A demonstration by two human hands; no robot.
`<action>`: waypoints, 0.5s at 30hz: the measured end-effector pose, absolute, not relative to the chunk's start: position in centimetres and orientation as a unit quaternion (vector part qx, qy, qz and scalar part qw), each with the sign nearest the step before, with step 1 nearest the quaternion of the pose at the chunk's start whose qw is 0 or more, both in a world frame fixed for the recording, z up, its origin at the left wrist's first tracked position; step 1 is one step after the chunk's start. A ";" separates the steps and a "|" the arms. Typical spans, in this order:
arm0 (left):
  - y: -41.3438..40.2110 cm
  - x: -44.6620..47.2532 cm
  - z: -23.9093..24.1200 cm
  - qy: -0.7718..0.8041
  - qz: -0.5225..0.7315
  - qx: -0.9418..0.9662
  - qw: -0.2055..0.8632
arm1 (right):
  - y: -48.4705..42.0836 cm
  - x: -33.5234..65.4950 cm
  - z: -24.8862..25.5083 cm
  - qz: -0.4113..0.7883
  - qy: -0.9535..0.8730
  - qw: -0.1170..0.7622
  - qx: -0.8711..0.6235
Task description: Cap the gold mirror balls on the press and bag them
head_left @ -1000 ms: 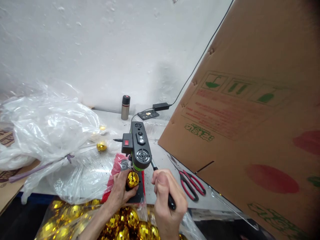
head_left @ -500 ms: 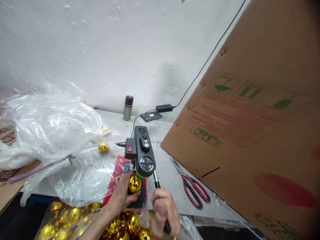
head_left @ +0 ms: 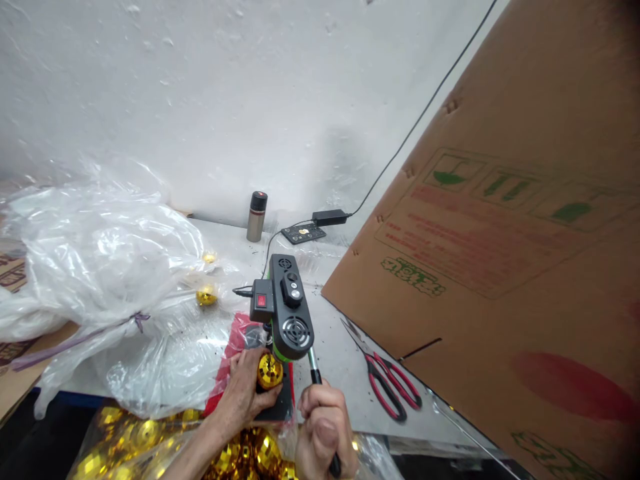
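Under the front end of the black bench drill (head_left: 291,310), the left hand (head_left: 244,387) holds a gold mirrored ball (head_left: 270,373) between thumb and fingers. To the right of the drill, the right hand (head_left: 327,430) is closed around its lever (head_left: 315,375). The drill's head covers the contact point, so I can't tell whether the bit touches the ball. Red-handled scissors (head_left: 387,380) lie right of the drill; a bottle (head_left: 257,217) stands behind it, and more gold balls (head_left: 267,453) sit in front.
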State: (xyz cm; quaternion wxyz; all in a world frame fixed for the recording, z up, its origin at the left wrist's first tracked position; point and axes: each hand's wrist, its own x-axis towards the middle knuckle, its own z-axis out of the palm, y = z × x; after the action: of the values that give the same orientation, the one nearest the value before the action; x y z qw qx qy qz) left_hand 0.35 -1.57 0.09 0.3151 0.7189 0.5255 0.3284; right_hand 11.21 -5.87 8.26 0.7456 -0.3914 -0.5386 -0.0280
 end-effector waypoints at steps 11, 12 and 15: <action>-1.6 0.3 0.0 0.523 0.327 0.721 0.316 | -5.7 11.0 7.8 -0.025 -0.533 0.754 -0.382; -1.6 0.3 0.0 0.522 0.326 0.721 0.319 | -5.7 10.9 7.7 -0.028 -0.534 0.754 -0.381; -1.6 0.3 0.1 0.525 0.324 0.716 0.327 | -5.7 11.1 7.0 -0.038 -0.535 0.756 -0.377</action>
State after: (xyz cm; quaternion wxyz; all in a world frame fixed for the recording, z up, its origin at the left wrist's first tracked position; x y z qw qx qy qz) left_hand 0.31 -1.62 0.12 0.3273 0.7159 0.5251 0.3236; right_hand 11.09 -5.67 6.98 0.7557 -0.3766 -0.5345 -0.0377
